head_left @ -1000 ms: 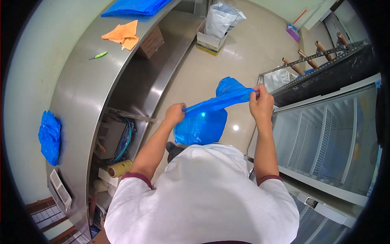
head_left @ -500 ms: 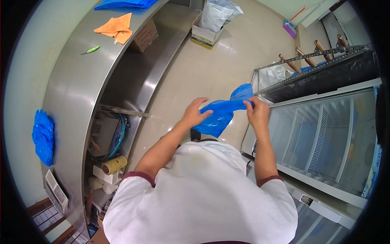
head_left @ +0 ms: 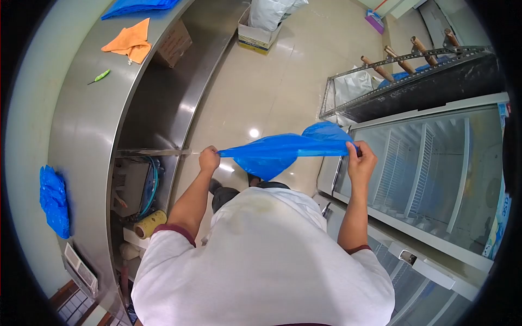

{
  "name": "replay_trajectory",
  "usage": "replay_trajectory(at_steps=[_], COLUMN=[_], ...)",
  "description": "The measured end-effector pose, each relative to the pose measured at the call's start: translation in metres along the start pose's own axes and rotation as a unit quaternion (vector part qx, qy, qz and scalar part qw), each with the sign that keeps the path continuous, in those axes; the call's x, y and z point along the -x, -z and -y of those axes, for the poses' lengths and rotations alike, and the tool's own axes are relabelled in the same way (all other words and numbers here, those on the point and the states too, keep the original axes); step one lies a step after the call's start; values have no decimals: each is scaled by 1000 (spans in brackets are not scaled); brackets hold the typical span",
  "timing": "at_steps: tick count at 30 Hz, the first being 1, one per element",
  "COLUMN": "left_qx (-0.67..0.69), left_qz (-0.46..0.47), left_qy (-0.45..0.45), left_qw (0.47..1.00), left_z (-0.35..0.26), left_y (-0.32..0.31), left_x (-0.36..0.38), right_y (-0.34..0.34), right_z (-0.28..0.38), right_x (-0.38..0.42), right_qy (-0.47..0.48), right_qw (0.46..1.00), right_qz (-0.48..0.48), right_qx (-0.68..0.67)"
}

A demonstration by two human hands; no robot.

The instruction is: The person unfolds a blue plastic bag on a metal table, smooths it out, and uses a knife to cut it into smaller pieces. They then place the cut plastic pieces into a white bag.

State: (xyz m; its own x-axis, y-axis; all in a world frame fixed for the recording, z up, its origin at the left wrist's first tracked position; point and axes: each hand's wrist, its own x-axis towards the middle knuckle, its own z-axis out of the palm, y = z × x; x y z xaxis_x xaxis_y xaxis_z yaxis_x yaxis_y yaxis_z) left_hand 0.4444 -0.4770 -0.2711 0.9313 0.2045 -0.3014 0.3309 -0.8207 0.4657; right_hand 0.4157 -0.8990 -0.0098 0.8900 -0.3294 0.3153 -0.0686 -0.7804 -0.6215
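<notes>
A thin blue plastic bag point(head_left: 272, 152) is stretched sideways in the air in front of my body, above the floor. My left hand point(head_left: 209, 160) is closed on its left end, knuckles outward. At the opposite end my right hand point(head_left: 361, 158) pinches the plastic between thumb and fingers. The upper edge is pulled fairly straight, while loose folds hang below it and a rounded flap stands up near the right end. What the bag contains, if anything, I cannot see.
On the left, a steel counter point(head_left: 81, 117) carries a folded blue plastic bundle point(head_left: 54, 201), a green chili point(head_left: 99, 76) and an orange cloth point(head_left: 129, 41). A glass-door fridge point(head_left: 429, 168) stands at right, below a metal rack point(head_left: 402, 81). A carton point(head_left: 255, 39) sits on the floor ahead.
My left hand has moved left and closed on the bag's end. My right hand has shifted slightly right and down, and the bag is now stretched wider. The view has shifted slightly.
</notes>
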Motion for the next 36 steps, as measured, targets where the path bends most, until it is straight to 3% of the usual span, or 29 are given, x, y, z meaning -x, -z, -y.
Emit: replay_trajectory(at_steps=[1,2,3,4,6,7,10,12,13,15,17,18,19,21,22,23,24,25,26,27,29,30,31,32,33,34,35,36], left_qx=[0,152,298,434,546,597,476,210,66,15,-50,-81,-37,-109,-45,-87,124,-9,41,81,102,101,100,98,95,129,158,177], left_qz=[-6,-25,-46,-68,-126,-154,-187,-164,-141,-20,24,49,-4,-281,-249,-304,-330,-388,-469,-495,-452,-384,-288,-163,-274,-203,-119,-117], left_qy=[19,112,203,284,287,285,163,36,-28,-23,-28,-29,-135,-325,-272,-77,-401,-389,-396,-406,-395,-363,-302,-205,-234,-138,-36,17], left_qw=[1000,982,932,852,777,733,844,963,987,999,998,995,990,896,929,946,845,835,788,764,793,843,903,960,928,961,980,977], left_z=[5,4,1,-2,-18,-22,0,22,34,65,84,95,95,-11,-107,-105,-144,-183,-195,-199,-171,-136,-83,-15,73,96,111,113], left_y=[6,7,4,2,15,21,24,40,49,53,38,29,25,122,230,298,414,521,558,536,416,326,238,157,75,60,52,52], left_x=[-1,-4,-12,-17,-15,-12,9,41,62,95,75,62,1,-142,-161,-261,-247,-229,-193,-162,-129,-113,-92,-48,-13,42,86,106], right_y=[-8,-18,-29,-42,-70,-84,-98,-95,-94,-107,-136,-173,-215,-230,-201,-148,-88,-33,7,23,-1,-41,-91,-128,-134,-120,-98,-94], right_z=[-12,-24,-39,-58,-104,-124,-150,-150,-151,-162,-200,-227,-252,-196,-135,-73,-15,30,57,62,7,-50,-127,-200,-222,-188,-141,-111], right_x=[4,11,20,29,50,65,107,134,150,177,206,194,152,-52,-167,-250,-296,-314,-306,-285,-211,-156,-74,34,144,186,216,231], right_qy=[-2,-4,-7,-83,-233,-235,-215,-167,-189,-212,-210,-184,-75,4,36,74,116,160,202,224,201,145,56,-28,-52,109,-178,-216], right_qw=[1000,1000,999,995,964,968,976,969,949,908,876,869,906,946,971,987,990,979,958,941,946,973,996,987,965,972,958,961], right_qz=[-15,-29,-41,-41,-44,-33,36,129,198,307,384,399,356,242,147,46,-50,-127,-188,-225,-233,-170,-54,107,211,127,223,171], right_qx=[2,5,8,-35,-118,-86,27,125,155,190,203,228,218,216,187,132,56,-20,-85,-115,-100,-48,38,120,148,165,44,5])
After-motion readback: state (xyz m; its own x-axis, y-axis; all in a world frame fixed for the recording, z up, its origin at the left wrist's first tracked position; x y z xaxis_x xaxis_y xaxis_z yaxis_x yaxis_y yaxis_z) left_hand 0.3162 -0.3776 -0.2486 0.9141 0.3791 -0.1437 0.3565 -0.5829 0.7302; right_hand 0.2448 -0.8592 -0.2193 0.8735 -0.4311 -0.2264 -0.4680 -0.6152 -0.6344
